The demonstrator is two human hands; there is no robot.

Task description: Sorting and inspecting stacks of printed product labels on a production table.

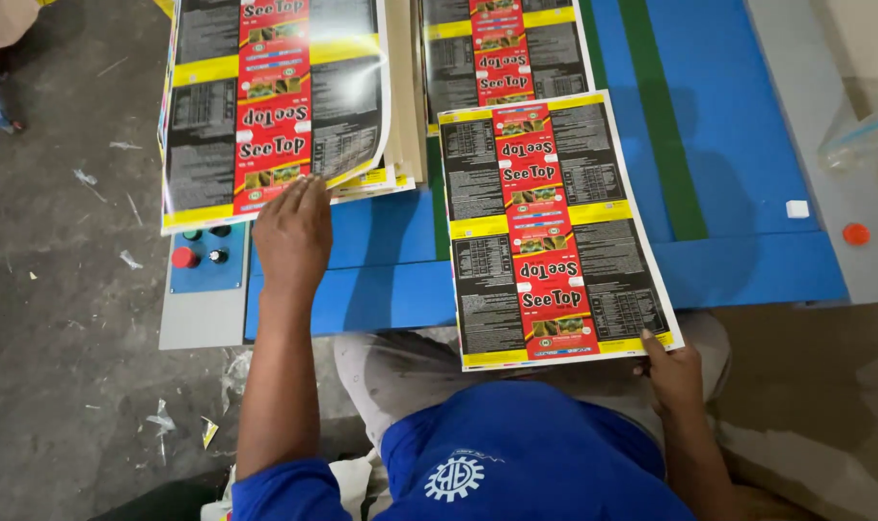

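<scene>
My left hand (292, 232) rests palm down on the near edge of a stack of glossy printed sheets (275, 106), black with red and yellow panels, lying at the left of a blue machine table (381, 260). My right hand (672, 371) pinches the near right corner of a single printed sheet (550, 227) of the same design, which lies slanted across the table's front edge and over my lap. Another pile of printed sheets (506, 48) sits further back, partly under the single sheet.
A grey control panel (205, 256) with a red button and small green and black buttons is at the table's left front. A green stripe (665, 125) runs across the blue surface. A red cap (855, 233) and white block (796, 208) lie at right. Paper scraps litter the concrete floor (63, 289).
</scene>
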